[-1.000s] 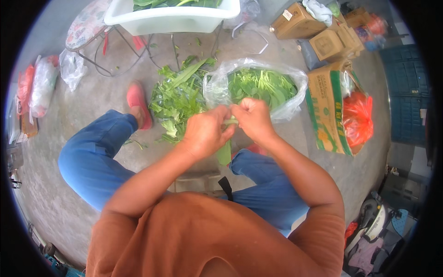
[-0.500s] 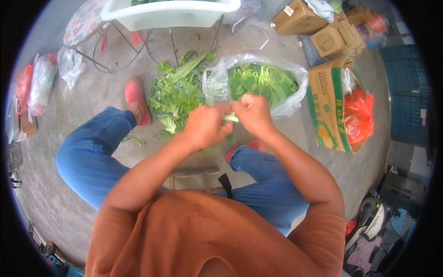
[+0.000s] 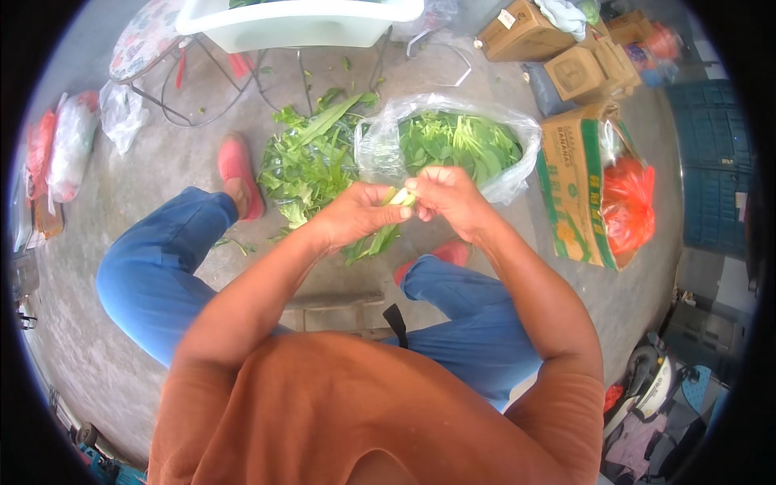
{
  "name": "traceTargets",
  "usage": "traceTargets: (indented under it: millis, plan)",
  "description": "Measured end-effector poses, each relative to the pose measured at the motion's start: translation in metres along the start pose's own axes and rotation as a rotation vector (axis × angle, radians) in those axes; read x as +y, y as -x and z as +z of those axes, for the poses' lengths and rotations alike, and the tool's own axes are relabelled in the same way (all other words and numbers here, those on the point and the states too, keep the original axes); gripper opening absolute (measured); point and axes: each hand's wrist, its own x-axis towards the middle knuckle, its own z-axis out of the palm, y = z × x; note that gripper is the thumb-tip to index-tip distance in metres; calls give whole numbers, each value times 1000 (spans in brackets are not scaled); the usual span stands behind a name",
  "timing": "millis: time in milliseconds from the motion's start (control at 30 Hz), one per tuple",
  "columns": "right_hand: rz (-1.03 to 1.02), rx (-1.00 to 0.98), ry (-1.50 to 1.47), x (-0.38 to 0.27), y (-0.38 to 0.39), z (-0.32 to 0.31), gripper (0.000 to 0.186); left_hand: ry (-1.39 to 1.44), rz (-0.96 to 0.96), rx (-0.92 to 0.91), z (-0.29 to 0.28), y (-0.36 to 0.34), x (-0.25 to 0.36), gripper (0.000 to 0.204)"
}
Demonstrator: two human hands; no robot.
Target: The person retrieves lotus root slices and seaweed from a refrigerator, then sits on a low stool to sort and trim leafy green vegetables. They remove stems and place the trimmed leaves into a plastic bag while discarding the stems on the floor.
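Observation:
My left hand (image 3: 360, 217) is closed round a pale green leafy stalk (image 3: 402, 196); its leaves hang below my fingers. My right hand (image 3: 449, 198) pinches the pale end of that same stalk, close against my left. Just past my hands, a loose pile of cut green leaves (image 3: 305, 158) lies on the ground at centre left. To its right sits an open clear plastic bag (image 3: 380, 145) holding a heap of green leaves and stems (image 3: 457, 145), partly behind my right hand.
A white tub (image 3: 299, 28) rests on a metal stand, beside a round floral-topped stool (image 3: 141, 44). Plastic bags (image 3: 73, 145) lie at left. Cardboard boxes (image 3: 578, 73) and a banana carton (image 3: 570, 186) with a red bag stand at right. My legs and pink shoes flank the pile.
My left hand has turned, its thumb now lying across toward my right. The stalk's pale end shows more between my fingers. My right fingers have shifted on it slightly.

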Motion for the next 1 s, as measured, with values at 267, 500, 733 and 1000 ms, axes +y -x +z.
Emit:
traceTargets:
  millis: [267,500,733,1000]
  plan:
    - [-206,-116,683,11,-2,-3,16,-570,-125,-241,-26,-7,17,19]
    - [-118,-214,653,30,3,-4,13,-661,-30,-77,-62,-18,23,21]
    - [-50,659,1159,46,-98,-134,15,-131,-55,85,-69,-24,6,12]
    - [-141,759,1379,83,-143,-158,19,-22,-86,272,-62,-38,-12,12]
